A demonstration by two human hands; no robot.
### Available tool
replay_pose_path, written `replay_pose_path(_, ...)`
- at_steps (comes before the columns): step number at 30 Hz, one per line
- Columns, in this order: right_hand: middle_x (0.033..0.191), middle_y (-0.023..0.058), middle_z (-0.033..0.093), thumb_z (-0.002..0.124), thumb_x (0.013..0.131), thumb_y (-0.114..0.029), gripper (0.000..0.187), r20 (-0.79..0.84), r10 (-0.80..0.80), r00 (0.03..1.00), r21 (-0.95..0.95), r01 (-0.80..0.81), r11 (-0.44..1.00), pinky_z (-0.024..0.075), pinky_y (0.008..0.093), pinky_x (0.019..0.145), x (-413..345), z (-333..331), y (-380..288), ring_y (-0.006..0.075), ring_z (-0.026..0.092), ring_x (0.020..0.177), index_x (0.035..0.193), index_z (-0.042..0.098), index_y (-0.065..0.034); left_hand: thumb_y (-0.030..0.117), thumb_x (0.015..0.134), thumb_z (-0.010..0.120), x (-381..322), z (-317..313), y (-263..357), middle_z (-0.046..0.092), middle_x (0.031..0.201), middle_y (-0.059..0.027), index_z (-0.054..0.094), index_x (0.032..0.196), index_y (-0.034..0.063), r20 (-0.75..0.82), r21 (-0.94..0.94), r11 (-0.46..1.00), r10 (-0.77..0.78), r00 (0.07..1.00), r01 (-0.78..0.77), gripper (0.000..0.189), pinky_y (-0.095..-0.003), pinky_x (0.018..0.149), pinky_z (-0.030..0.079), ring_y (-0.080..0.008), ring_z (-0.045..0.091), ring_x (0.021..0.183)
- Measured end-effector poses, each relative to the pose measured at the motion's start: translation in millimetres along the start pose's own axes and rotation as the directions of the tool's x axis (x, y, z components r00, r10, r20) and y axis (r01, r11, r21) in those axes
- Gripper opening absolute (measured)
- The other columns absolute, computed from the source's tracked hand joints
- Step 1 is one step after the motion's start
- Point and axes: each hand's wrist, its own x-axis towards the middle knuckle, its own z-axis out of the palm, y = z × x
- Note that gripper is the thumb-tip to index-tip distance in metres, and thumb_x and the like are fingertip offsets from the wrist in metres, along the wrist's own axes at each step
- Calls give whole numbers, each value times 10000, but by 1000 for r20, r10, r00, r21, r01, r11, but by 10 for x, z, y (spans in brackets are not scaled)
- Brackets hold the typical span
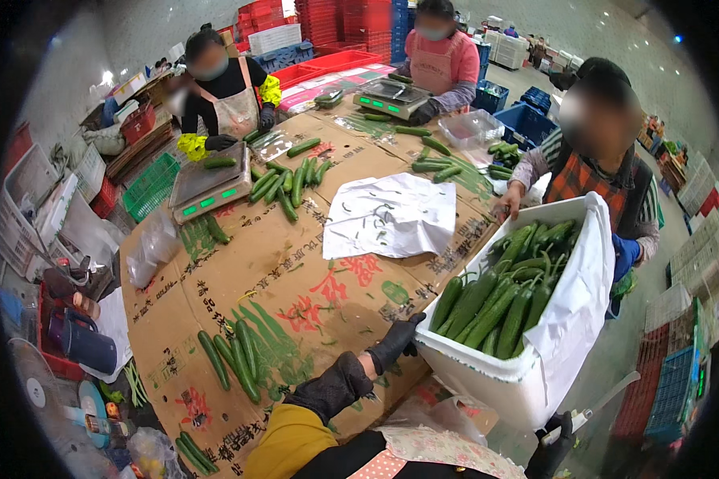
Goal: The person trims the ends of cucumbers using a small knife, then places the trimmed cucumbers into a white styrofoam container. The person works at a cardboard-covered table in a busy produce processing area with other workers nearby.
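Observation:
My left hand [395, 344], in a black glove, grips the near left rim of a white foam box [479, 371] full of cucumbers [497, 305]. Under the box's near right corner is my right hand [557, 440], also gloved in black; a knife [599, 401] with a white handle and a curved blade sticks out from it. White paper [575, 335] lines the box and hangs over its right side. A co-worker in a checked apron stands at the box's far end, one bare hand [509, 200] by its corner and one blue-gloved hand [626, 254] at its side.
Flattened cardboard [263, 251] covers the table. On it lie loose cucumbers [233, 359], a white sheet [389, 215], a plastic bag [153, 251] and two digital scales [210, 185] [392, 99], each with a co-worker behind it. Crates [150, 185] and a blue jug [87, 341] stand at the left.

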Motion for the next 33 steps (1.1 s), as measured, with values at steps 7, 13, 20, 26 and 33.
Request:
replay_pose_path(7,856,42,585,550,868,-249,221,95,-59,994,122,47,991,459,298,739,111,701,-611,146,574,801,986,588,-65,502,899,437,394,-220,-447,574,998,-58,513,1199,90,111,-422,899,-77,991,117,515,-345,659,477,-152,528,843)
replay_pose_path(13,764,-32,476,573,861,-122,66,120,-326,938,206,298,932,326,225,569,350,1444,-980,53,435,665,857,541,-65,395,934,466,298,-244,-565,541,1046,-40,488,1237,74,29,-584,812,14,999,5,442,-310,726,470,-140,498,926)
replay_pose_path(20,686,-50,467,610,816,-65,97,194,-418,888,314,348,884,348,199,525,409,2179,-1405,50,443,584,825,519,-99,364,945,454,566,-356,-1055,523,1117,-35,464,1257,68,487,-789,577,383,785,208,431,-312,772,466,-138,503,956)
replay_pose_path(26,653,-16,507,604,835,-123,82,478,-445,757,347,303,888,360,212,505,482,2919,-1905,70,457,536,797,563,-63,338,953,444,761,-449,-1190,508,1179,-31,444,1274,63,544,-808,549,553,631,216,423,-313,811,462,-135,506,982)
replay_pose_path(33,981,59,606,507,887,-138,224,567,-546,617,397,376,837,468,264,681,694,3397,-2002,122,573,842,1047,610,-19,212,930,492,262,-417,-60,486,1248,-59,400,1308,61,384,-819,561,383,840,119,418,-304,927,421,-162,484,1094)
